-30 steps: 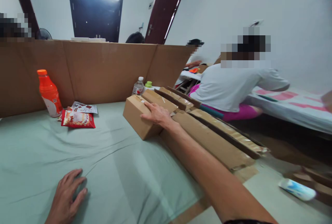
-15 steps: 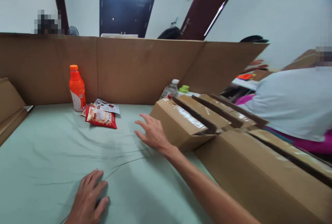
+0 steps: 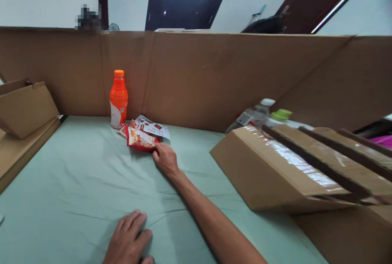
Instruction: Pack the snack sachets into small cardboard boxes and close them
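Observation:
My right hand [image 3: 166, 159] reaches forward, its fingers closed on the right edge of a red and cream snack packet [image 3: 141, 138]. Under and behind that packet lie a white sachet with dark red squares [image 3: 153, 126] and another reddish packet, mostly covered. An orange bottle [image 3: 119, 100] with an orange cap stands upright just behind them, against the cardboard wall. Nearer to me, my left hand [image 3: 128, 237] rests on the green cloth [image 3: 82, 174], fingers stretched out and holding nothing.
Cardboard boxes [image 3: 260, 170] with open tops stand on the right; a clear bottle [image 3: 260, 111] and a green cap [image 3: 281, 114] show behind them. More cardboard [image 3: 27, 107] sits at the left. A tall cardboard wall [image 3: 214, 78] closes off the back, with part of a person's head beyond it.
My right hand has moved from beside the box to the snack packet and closed on its edge. My left hand stays on the cloth. The view has turned right.

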`<state>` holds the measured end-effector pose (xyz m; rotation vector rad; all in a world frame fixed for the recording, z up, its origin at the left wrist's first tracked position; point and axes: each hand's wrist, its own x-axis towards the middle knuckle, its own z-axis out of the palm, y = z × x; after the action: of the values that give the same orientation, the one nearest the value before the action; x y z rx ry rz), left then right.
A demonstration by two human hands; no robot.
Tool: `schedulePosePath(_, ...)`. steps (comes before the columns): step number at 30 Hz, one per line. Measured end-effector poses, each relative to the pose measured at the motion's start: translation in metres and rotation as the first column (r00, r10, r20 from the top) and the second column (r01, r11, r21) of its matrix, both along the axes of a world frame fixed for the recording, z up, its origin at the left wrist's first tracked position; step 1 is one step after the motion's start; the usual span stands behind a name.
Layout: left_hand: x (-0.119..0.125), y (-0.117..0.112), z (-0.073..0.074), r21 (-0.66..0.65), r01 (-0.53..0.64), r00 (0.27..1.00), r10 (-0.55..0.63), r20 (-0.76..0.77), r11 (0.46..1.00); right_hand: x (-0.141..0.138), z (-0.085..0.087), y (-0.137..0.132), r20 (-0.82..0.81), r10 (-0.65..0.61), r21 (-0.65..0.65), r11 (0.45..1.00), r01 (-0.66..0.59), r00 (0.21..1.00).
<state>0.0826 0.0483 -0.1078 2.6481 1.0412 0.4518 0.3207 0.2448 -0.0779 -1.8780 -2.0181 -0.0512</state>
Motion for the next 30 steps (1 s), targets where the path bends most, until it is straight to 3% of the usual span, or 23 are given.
schedulePosePath(7,0.006,-0.008,0.016,0.0,-0.012,0.998,0.012,-0.061,1.0,-0.025,-0.018,-0.044,-0.051,0.086,0.09,0.993,-0.081,0.995)
schedulePosePath(13,0.006,-0.009,0.008,0.147,0.043,0.991,-0.023,-0.133,0.988,-0.026,-0.032,-0.047,-0.097,0.071,0.149,0.987,-0.056,0.993)
schedulePosePath(16,-0.004,-0.012,0.017,0.205,0.059,0.988,-0.027,-0.155,0.977,-0.024,-0.035,-0.046,-0.08,0.082,0.144,0.987,-0.07,0.993)
schedulePosePath(19,-0.028,-0.015,0.047,0.234,0.066,0.988,-0.03,-0.152,0.97,-0.024,-0.038,-0.046,-0.062,0.084,0.133,0.988,-0.075,0.995)
schedulePosePath(22,-0.067,-0.003,0.091,0.212,0.016,0.994,0.007,-0.108,0.977,-0.024,-0.04,-0.047,-0.046,0.086,0.127,0.989,-0.08,0.995)
schedulePosePath(25,-0.116,0.038,0.132,0.128,-0.214,0.976,0.217,-0.004,0.968,-0.023,-0.042,-0.045,-0.032,0.091,0.128,0.988,-0.086,0.995)
schedulePosePath(27,-0.151,0.08,0.153,0.164,-0.378,0.926,0.374,0.052,0.911,-0.021,-0.043,-0.044,-0.024,0.092,0.132,0.987,-0.088,0.995)
schedulePosePath(30,-0.203,0.148,0.185,0.239,-0.643,0.766,0.614,0.191,0.728,-0.016,-0.049,-0.04,0.003,0.105,0.149,0.983,-0.104,0.994)
